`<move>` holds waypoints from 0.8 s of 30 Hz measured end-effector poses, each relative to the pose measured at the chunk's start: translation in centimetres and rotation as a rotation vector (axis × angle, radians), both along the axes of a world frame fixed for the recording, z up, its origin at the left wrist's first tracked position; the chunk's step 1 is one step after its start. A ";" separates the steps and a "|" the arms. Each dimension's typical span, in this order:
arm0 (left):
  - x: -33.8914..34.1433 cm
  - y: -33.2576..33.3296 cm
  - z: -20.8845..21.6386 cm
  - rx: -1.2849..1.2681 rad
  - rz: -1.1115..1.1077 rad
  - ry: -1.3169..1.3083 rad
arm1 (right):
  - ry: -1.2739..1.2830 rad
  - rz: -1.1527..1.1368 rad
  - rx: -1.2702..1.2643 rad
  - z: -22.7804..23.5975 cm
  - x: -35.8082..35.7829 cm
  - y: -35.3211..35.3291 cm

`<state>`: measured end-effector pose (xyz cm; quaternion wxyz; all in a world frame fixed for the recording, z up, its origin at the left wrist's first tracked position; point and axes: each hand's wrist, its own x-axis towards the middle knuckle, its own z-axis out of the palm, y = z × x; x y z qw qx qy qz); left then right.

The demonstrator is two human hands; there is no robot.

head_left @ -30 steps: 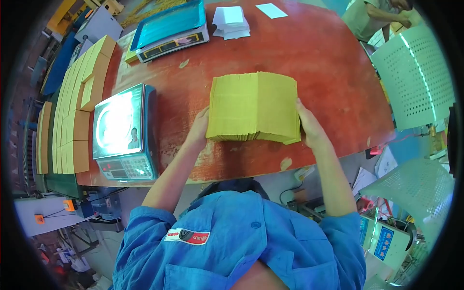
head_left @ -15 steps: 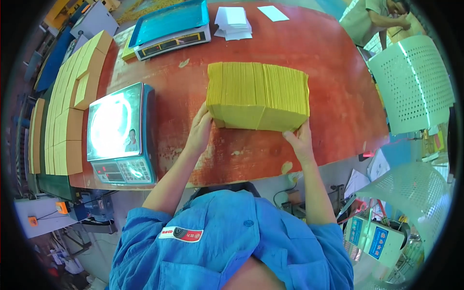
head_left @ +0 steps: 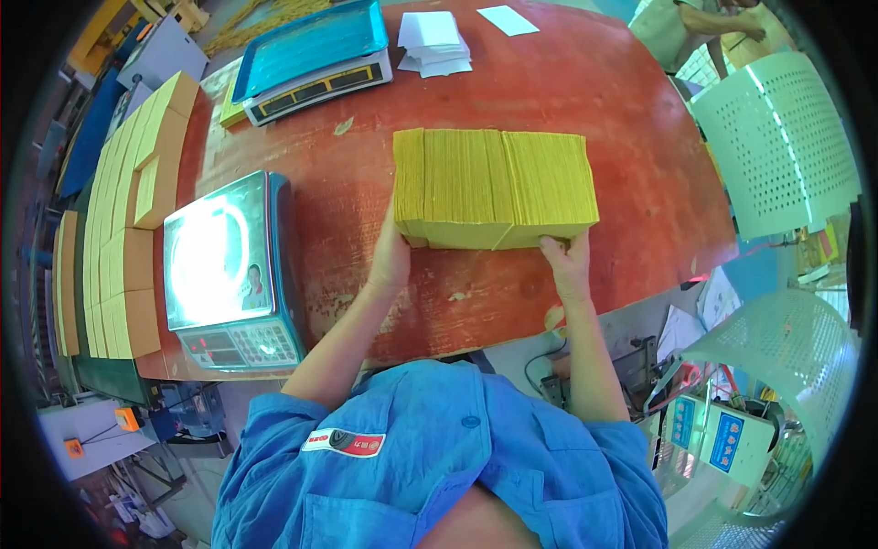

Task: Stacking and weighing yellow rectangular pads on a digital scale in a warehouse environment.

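A thick block of yellow paper sheets (head_left: 498, 188), standing on edge and packed side by side, is held between my two hands over the red table. My left hand (head_left: 391, 259) presses against its left end, with the fingertips hidden behind the paper. At the near right corner, my right hand (head_left: 569, 265) grips the block, its thumb against the near face and the other fingers out of sight. Whether the block's underside touches the table, I cannot tell.
Left of the block stands a digital scale (head_left: 229, 265) with a shiny plate. Stacked yellow paper blocks (head_left: 128, 265) line the left side. A blue-trayed scale (head_left: 311, 55) and white paper (head_left: 432, 41) lie at the back. A perforated chair back (head_left: 777, 142) and another person (head_left: 677, 32) are at right.
The view has shifted slightly. The block has tipped a little, showing less of its near face and more of its upper edges. Both hands still hold it at its ends.
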<state>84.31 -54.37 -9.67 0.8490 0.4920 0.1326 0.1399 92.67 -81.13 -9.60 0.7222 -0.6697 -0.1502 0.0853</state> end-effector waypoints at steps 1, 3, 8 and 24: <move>0.1 -1.3 0.1 -0.052 0.003 0.059 | -0.016 -0.028 0.008 0.0 -0.3 0.9; 0.1 -2.9 0.1 -0.102 -0.004 0.114 | -0.037 -0.065 0.018 0.5 -0.5 1.9; -1.5 -3.3 -1.4 0.037 -0.026 -0.037 | -0.019 -0.009 0.147 2.2 0.0 0.8; 0.4 2.9 1.9 0.259 -0.035 -0.155 | -0.037 -0.096 -0.092 0.0 -0.1 -0.3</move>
